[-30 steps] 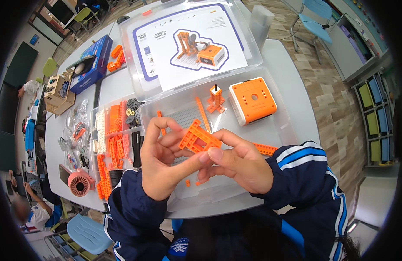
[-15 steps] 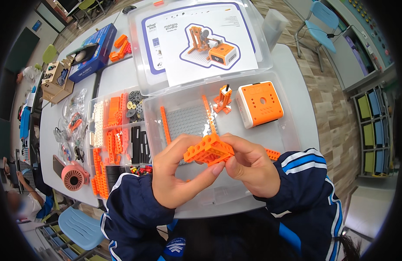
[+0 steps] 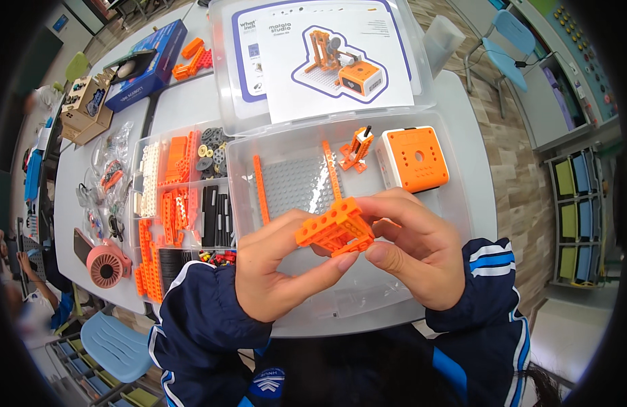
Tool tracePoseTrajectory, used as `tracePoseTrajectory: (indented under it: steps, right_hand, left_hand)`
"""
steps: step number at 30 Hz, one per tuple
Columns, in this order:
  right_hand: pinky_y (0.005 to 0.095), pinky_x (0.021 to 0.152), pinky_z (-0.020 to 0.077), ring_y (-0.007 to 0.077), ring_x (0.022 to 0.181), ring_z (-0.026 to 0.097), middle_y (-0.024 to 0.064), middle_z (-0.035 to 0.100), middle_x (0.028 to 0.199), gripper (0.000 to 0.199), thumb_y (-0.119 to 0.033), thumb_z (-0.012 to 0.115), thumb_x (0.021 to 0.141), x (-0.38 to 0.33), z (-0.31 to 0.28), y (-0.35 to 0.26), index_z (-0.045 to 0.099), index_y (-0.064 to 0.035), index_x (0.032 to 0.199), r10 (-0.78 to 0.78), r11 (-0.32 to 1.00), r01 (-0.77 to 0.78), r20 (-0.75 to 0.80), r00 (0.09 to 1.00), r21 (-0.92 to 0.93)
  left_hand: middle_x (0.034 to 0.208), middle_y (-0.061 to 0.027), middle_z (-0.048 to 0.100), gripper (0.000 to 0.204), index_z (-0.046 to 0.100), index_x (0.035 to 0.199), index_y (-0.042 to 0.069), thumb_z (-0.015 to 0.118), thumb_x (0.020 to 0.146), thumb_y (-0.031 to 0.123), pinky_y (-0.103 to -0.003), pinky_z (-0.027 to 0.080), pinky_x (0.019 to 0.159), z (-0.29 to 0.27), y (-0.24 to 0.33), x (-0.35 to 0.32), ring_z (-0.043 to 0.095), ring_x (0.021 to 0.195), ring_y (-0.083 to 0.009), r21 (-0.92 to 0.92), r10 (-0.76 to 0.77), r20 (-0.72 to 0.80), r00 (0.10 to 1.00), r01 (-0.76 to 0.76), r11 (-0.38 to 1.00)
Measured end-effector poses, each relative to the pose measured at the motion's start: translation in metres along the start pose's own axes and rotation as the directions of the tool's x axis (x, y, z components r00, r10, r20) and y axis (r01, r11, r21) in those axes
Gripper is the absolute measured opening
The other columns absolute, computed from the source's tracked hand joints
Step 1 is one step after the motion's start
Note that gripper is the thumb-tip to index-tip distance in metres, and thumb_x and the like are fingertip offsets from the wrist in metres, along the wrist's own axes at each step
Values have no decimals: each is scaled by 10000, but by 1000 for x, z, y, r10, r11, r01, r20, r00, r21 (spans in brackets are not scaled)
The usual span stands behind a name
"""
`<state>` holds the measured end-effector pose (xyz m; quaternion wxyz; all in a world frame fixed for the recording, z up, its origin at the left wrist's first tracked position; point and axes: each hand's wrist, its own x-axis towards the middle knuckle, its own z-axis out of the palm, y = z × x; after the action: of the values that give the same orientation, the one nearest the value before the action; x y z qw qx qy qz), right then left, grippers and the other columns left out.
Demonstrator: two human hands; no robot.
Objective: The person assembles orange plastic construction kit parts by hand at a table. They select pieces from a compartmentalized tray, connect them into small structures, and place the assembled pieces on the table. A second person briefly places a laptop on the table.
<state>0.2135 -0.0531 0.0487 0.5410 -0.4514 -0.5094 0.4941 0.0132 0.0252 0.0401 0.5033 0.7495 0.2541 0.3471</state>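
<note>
An open-framed block of joined orange building bricks (image 3: 335, 227) is held up between both hands over the clear plastic bin (image 3: 361, 295). My left hand (image 3: 276, 264) closes on its left side, the thumb along the lower edge. At the right end, the thumb and curled fingers of my right hand (image 3: 422, 254) pinch it; the fingertips are partly hidden. Beyond the hands lies a grey studded baseplate (image 3: 296, 180), with an orange beam (image 3: 260, 186) along its left side and another beam (image 3: 331, 166) on its right. A small upright orange build (image 3: 358, 148) stands beside an orange-and-white box (image 3: 414, 159).
Left of the bin, a sorting tray (image 3: 198, 182) holds orange, white, grey and black parts. A pink fan (image 3: 108, 264) and bagged cables (image 3: 110, 178) lie farther left. A printed sheet (image 3: 293, 95) rests on the bin's lid; a blue box (image 3: 147, 71) sits at back left.
The brick block has shifted slightly right and tilted. My right hand has moved a little right, its fingers more spread around the block's end. The whole view has shifted slightly.
</note>
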Motion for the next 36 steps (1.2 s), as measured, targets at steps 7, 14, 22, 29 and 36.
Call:
tracePoseTrajectory:
  steps: [7, 14, 22, 29, 36]
  right_hand:
    - [318, 871, 554, 212, 991, 670, 138, 651, 1118, 375, -73, 723, 942, 3, -5, 3, 631, 39, 1288, -81, 985, 84, 25, 996, -148]
    - [318, 852, 550, 236, 934, 672, 141, 618, 1036, 283, -13, 692, 938, 2, -6, 3, 618, 56, 1202, -91, 951, 111, 82, 992, -288]
    - [293, 862, 519, 179, 941, 597, 126, 568, 1082, 261, -114, 710, 950, 0, -7, -1, 620, 34, 1145, -8, 937, 57, 142, 990, -344]
    - [307, 823, 485, 201, 877, 576, 112, 599, 994, 212, -87, 697, 948, 1, -4, 1, 636, 10, 1127, -127, 906, 180, 161, 979, -384]
    - [329, 742, 482, 272, 811, 587, 131, 584, 931, 367, 108, 726, 746, 3, 0, -1, 666, 9, 1094, -230, 898, 271, 156, 961, -346]
  left_hand:
    - [945, -123, 715, 321, 713, 1082, -39, 848, 804, 45, -300, 526, 770, -4, 5, 0, 705, 869, -193, 81, 7, 65, 998, -13, 997]
    - [914, -118, 721, 334, 700, 1036, -34, 881, 780, 81, -265, 538, 714, -2, 4, -1, 726, 819, -188, 138, 57, 68, 996, -66, 988]
    - [885, -121, 712, 342, 702, 1009, -27, 895, 735, 39, -292, 540, 647, -1, 1, -2, 709, 742, -220, 151, 185, 84, 979, -196, 969]
    - [831, -119, 684, 314, 707, 980, -33, 885, 731, 37, -305, 525, 564, -1, 1, -3, 687, 661, -233, 193, 280, 61, 958, -286, 939]
    - [813, -132, 667, 384, 700, 995, -71, 883, 678, 45, -314, 512, 547, -5, -3, -5, 657, 634, -249, 218, 398, 72, 915, -403, 889]
